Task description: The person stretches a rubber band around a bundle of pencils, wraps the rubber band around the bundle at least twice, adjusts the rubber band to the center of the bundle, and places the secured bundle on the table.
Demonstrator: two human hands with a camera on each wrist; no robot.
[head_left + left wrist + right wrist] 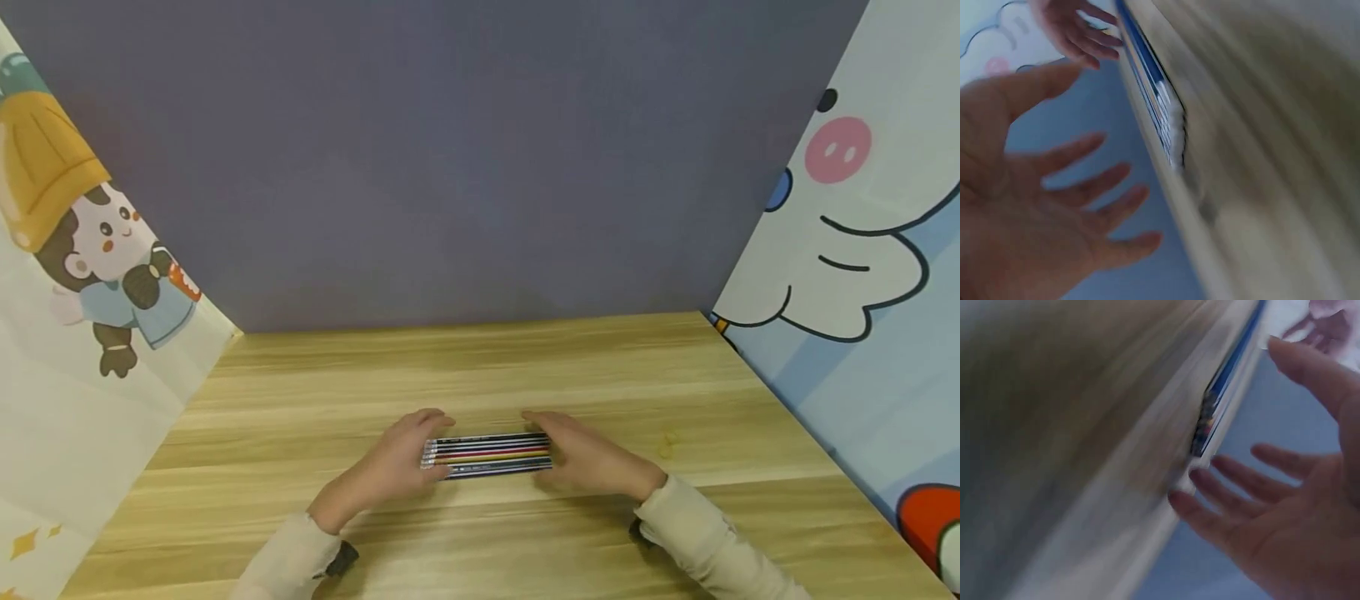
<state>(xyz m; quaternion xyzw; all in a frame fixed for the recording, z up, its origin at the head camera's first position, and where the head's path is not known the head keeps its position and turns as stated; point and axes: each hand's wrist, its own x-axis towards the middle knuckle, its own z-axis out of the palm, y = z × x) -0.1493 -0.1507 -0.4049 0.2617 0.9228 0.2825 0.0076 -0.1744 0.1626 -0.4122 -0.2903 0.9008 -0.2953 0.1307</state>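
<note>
A row of pencils [495, 456] lies side by side on a wood-grain table [480, 367], well in from the back edge and about midway between the left and right edges; the near edge is out of view. The left hand [397, 458] and right hand [583, 454] flank its two ends, fingers loosely extended, neither gripping anything. Handling the row well would likely mean closing in evenly from both ends, with light, level pressure, so that the pencils stay flat and parallel rather than rolling apart or riding up.

The head view alone gives the colours along the row, mostly dark with a red and a yellow among them, but there the hands seem to meet the ends. Both blurred wrist views show spread fingers with space around them. The left one shows pale pencil ends [1175, 134]; the right one shows darker, multicoloured ends [1205, 425] opposite.
</note>
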